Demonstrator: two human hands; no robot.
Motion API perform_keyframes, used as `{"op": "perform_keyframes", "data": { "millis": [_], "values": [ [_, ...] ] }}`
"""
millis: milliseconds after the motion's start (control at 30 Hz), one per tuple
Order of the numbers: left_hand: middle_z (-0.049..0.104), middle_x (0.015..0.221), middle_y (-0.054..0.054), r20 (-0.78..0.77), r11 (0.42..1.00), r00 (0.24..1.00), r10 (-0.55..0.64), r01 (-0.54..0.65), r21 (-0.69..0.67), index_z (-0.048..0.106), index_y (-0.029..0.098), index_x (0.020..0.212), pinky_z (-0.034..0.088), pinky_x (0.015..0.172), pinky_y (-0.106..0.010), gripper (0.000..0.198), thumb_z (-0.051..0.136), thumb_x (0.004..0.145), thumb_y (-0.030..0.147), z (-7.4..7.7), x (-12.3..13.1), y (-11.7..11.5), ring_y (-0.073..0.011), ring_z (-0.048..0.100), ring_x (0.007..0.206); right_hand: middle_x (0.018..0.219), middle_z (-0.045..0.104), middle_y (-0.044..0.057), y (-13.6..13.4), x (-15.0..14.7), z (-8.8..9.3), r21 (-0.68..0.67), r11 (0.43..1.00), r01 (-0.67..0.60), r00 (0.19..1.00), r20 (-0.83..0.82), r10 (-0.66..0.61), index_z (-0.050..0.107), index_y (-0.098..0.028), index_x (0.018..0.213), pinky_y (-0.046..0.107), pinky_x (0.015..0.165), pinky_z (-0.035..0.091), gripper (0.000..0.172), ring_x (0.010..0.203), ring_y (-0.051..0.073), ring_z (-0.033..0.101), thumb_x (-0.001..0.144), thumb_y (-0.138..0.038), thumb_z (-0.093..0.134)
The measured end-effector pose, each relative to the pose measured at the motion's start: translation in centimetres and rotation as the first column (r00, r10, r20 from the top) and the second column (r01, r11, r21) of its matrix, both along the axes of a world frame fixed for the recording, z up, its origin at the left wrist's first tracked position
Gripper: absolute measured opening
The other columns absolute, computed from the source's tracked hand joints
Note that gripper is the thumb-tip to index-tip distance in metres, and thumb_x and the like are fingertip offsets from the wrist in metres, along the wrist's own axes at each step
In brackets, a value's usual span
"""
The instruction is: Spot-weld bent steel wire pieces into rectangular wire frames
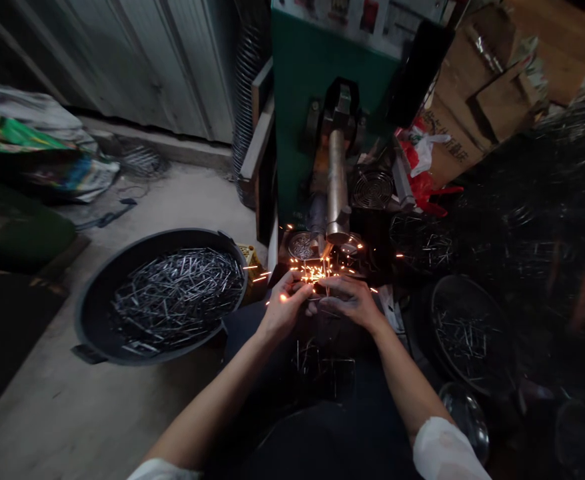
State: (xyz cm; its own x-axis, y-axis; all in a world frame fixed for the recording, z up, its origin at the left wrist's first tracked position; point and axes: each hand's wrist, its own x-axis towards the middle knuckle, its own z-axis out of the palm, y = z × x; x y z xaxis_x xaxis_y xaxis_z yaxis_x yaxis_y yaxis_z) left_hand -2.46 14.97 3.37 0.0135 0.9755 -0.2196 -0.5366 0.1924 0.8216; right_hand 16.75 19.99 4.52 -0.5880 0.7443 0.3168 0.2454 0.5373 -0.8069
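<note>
Both hands are close together under the metal arm of a spot welder, where bright orange sparks fly out. My left hand is closed, thumb and fingers together just left of the sparks; glare hides what they pinch. From the right, my right hand closes its fingertips around a thin metal rod standing near the welding tip. Lower down, several thin metal wire pieces lie in the dark over my lap.
On the left, a large black basin holds many thin metal rods. To the right stands a dark round tub with more rods. The welder's green body rises ahead, cardboard boxes beside it.
</note>
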Motion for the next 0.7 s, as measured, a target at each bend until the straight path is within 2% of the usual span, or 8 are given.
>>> {"op": "perform_keyframes", "data": {
  "millis": [100, 167, 267, 367, 500, 700],
  "values": [
    [0.065, 0.066, 0.003, -0.05, 1.0, 0.999, 0.008, -0.008, -0.004, 0.056, 0.019, 0.102, 0.051, 0.045, -0.021, 0.04, 0.08, 0.078, 0.039, -0.1, -0.1, -0.1, -0.0116, 0.061, 0.047, 0.118, 0.073, 0.006, 0.0, -0.1, -0.3, -0.026, 0.999, 0.019, 1.0, 0.02, -0.018, 0.069, -0.027, 0.126, 0.035, 0.097, 0.054, 0.04, 0.108, 0.021, 0.07, 0.088, -0.038, 0.077],
    [0.066, 0.066, 0.002, -0.104, 1.0, 0.994, 0.014, -0.014, 0.005, 0.057, 0.018, 0.101, 0.051, 0.045, -0.021, 0.039, 0.08, 0.078, 0.039, 0.0, -0.2, 0.3, -0.0125, 0.062, 0.048, 0.111, 0.074, 0.005, 0.2, -0.1, -0.8, -0.04, 0.995, 0.096, 0.995, 0.035, -0.094, 0.067, -0.025, 0.126, 0.034, 0.092, 0.054, 0.045, 0.102, 0.021, 0.069, 0.086, -0.04, 0.079],
    [0.067, 0.067, 0.001, -0.152, 0.999, 0.988, 0.033, -0.032, 0.009, 0.057, 0.018, 0.1, 0.053, 0.046, -0.022, 0.04, 0.081, 0.076, 0.039, 0.6, -0.5, 1.7, -0.0135, 0.063, 0.048, 0.087, 0.071, 0.002, 1.3, -0.3, -1.5, -0.075, 0.963, 0.26, 0.966, 0.018, -0.259, 0.07, -0.02, 0.1, 0.029, 0.074, 0.053, 0.037, 0.078, 0.018, 0.065, 0.077, -0.045, 0.084],
    [0.068, 0.068, 0.001, -0.169, 0.998, 0.984, 0.058, -0.059, 0.002, 0.057, 0.017, 0.099, 0.054, 0.046, -0.022, 0.042, 0.082, 0.072, 0.038, 1.2, -0.8, 3.9, -0.0131, 0.064, 0.048, 0.071, 0.063, -0.001, 2.8, -0.4, -1.4, -0.145, 0.947, 0.288, 0.953, -0.056, -0.298, 0.064, -0.019, 0.077, 0.026, 0.067, 0.048, 0.031, 0.068, 0.015, 0.058, 0.081, -0.046, 0.078],
    [0.068, 0.068, 0.0, -0.129, 0.996, 0.987, 0.091, -0.091, 0.009, 0.055, 0.016, 0.096, 0.05, 0.042, -0.02, 0.043, 0.083, 0.068, 0.033, 1.5, -1.2, 6.3, -0.0129, 0.064, 0.047, 0.073, 0.064, 0.0, 4.3, -0.8, -0.7, -0.215, 0.939, 0.268, 0.951, -0.098, -0.294, 0.067, -0.018, 0.08, 0.027, 0.069, 0.046, 0.029, 0.07, 0.016, 0.058, 0.086, -0.046, 0.069],
    [0.068, 0.07, -0.001, -0.086, 0.993, 0.99, 0.116, -0.113, 0.038, 0.056, 0.015, 0.094, 0.049, 0.042, -0.019, 0.043, 0.085, 0.066, 0.032, 1.7, -1.2, 7.6, -0.0114, 0.063, 0.046, 0.073, 0.063, 0.0, 5.4, -1.2, -0.3, -0.209, 0.931, 0.298, 0.942, -0.093, -0.322, 0.067, -0.017, 0.08, 0.026, 0.07, 0.046, 0.03, 0.071, 0.015, 0.056, 0.088, -0.047, 0.066]
  ]
}}
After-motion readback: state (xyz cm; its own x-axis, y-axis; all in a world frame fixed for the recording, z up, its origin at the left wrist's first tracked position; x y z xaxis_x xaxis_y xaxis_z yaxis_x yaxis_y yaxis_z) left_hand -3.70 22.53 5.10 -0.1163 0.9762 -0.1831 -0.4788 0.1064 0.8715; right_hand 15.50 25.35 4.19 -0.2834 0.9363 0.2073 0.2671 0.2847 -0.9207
